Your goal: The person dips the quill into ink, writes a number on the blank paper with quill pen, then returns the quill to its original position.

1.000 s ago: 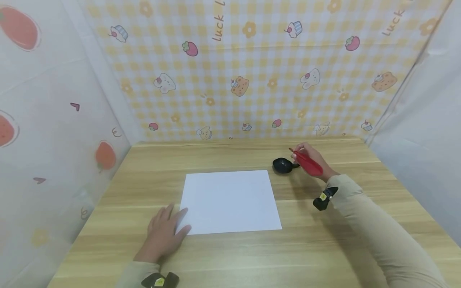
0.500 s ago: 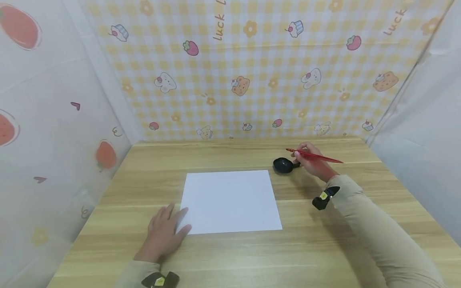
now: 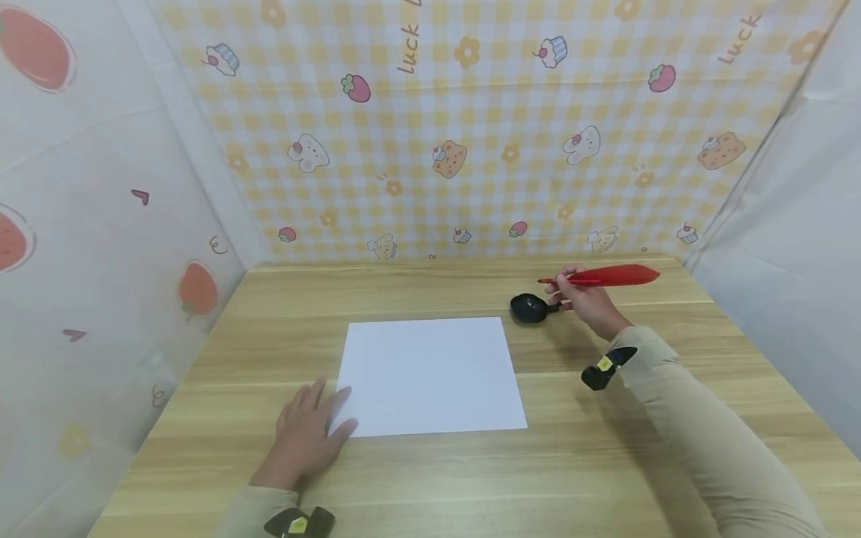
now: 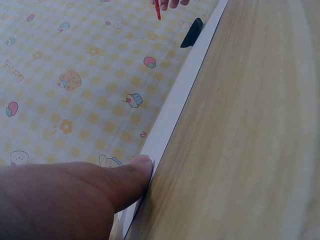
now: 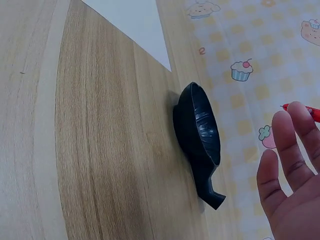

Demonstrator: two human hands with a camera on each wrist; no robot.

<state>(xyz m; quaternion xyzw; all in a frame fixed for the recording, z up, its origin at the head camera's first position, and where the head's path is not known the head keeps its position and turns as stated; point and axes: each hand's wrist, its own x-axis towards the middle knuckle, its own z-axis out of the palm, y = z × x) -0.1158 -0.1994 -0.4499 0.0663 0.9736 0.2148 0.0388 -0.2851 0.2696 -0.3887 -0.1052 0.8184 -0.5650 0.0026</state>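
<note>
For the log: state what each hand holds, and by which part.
The right hand pinches a red feather pen by its thin shaft near the tip. The left hand holds nothing, resting flat on the paper.

You have bright, even light in all three views, and no glare spot shows on the table [image 3: 430, 478]. The shadows are soft and weak: a faint one lies under your right forearm, and a small dark one sits close under the black dish [image 5: 197, 131]. The head view bends strongly at its edges, so the walls lean outward. In the left wrist view your left hand [image 4: 70, 197] is very near and soft, and the wood grain looks smeared.
</note>
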